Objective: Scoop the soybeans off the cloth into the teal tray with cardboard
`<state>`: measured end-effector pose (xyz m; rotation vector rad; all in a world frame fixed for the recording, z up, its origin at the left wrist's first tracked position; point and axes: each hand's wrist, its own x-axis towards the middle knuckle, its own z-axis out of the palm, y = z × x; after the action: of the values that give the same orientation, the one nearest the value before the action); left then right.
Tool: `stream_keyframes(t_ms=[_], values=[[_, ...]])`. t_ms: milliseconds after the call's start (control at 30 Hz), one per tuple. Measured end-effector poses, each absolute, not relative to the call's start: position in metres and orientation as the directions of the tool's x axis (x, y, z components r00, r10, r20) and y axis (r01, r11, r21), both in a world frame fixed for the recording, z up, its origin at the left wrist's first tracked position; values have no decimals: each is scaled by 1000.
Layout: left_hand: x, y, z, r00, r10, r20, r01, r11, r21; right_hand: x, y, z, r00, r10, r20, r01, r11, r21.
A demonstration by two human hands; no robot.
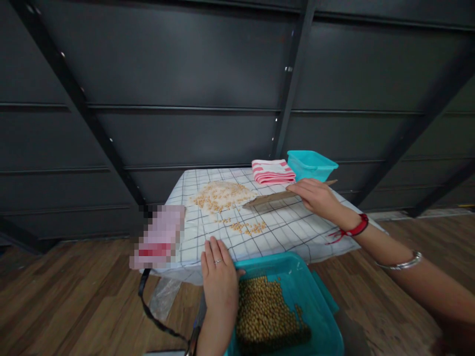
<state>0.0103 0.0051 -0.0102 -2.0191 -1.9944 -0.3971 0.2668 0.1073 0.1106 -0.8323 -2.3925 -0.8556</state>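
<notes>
My right hand is closed on the top edge of a flat brown strip that looks like cardboard. The strip stands on its long edge on the cloth, its left end touching a pile of white grains mixed with yellow beans. Some loose beans lie scattered in front of the pile. My left hand rests at the table's near edge with fingers stretched out, thumb by the rim of a teal basin. Inside the basin is a heap of round yellowish beans.
A checked cloth covers the table. At the back right, a folded pink-and-white towel lies beside a smaller teal tub. A blurred pink item is at the left edge. A dark panelled wall stands behind.
</notes>
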Motion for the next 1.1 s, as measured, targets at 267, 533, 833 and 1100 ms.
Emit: stream_keyframes(t_ms=[267,533,833,1100], values=[[10,5,-11,31,913,406,998,-6,-61,282,90,120,-720,355,596,658,620,427],[12,5,-8,27,912,409,992,25,-121,281,111,110,-661,428,617,740,506,442],[13,5,-8,14,918,397,999,4,-43,287,84,115,-711,409,572,683,596,422],[12,4,-4,20,925,380,999,-1,-51,264,87,114,-682,322,657,680,610,407]])
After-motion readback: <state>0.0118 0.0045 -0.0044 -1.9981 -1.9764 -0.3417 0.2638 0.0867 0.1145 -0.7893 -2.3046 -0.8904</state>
